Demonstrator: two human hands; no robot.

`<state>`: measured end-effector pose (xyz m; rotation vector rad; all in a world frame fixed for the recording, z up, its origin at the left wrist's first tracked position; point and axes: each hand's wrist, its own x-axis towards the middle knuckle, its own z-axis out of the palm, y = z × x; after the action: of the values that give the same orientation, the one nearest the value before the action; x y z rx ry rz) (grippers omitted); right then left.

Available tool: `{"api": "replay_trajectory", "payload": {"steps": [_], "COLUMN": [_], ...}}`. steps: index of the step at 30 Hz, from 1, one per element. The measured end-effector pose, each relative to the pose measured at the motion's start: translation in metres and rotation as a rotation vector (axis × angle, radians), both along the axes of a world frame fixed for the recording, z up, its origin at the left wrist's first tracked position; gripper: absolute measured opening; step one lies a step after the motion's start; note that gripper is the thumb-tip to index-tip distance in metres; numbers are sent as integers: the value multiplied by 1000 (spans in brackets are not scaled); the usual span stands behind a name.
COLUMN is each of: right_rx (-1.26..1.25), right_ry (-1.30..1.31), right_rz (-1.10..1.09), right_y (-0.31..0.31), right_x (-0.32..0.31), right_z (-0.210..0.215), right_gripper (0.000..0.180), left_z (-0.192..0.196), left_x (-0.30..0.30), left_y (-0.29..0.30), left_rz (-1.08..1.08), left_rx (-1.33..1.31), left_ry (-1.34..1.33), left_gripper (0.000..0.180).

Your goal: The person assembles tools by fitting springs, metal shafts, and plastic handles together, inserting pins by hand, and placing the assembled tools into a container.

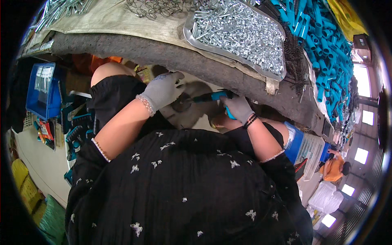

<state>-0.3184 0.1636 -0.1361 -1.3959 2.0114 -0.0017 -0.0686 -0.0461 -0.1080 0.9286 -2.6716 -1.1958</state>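
Observation:
My right hand, in a grey glove, is closed around a teal-and-black hand tool that looks like pruning shears. Its dark end points left, over my lap and below the bench edge. My left hand, also gloved, is raised near that edge with its fingers partly bent and apart. I see nothing between them. A gap separates this hand from the tool. On the bench above, a metal tray heaped with small silver bolts lies nearest to both hands.
The grey padded bench edge crosses in front of me. Teal tubular grips and dark springs pile up at the right. Wire pieces lie farther back. At my left are a blue bin and several teal-handled tools.

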Motion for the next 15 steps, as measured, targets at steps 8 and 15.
{"api": "replay_trajectory", "payload": {"steps": [8,15], "right_rx": [-194,101], "right_ry": [-10,100], "right_rz": [-39,310], "right_y": [-55,-64], "right_x": [78,89], "right_z": [84,29], "right_gripper": [35,32], "left_z": [-12,5], "left_x": [0,-55], "left_y": [-8,33], "left_rz": [-85,-756], "left_rx": [-57,-95], "left_ry": [62,-60], "left_gripper": [37,44]}}
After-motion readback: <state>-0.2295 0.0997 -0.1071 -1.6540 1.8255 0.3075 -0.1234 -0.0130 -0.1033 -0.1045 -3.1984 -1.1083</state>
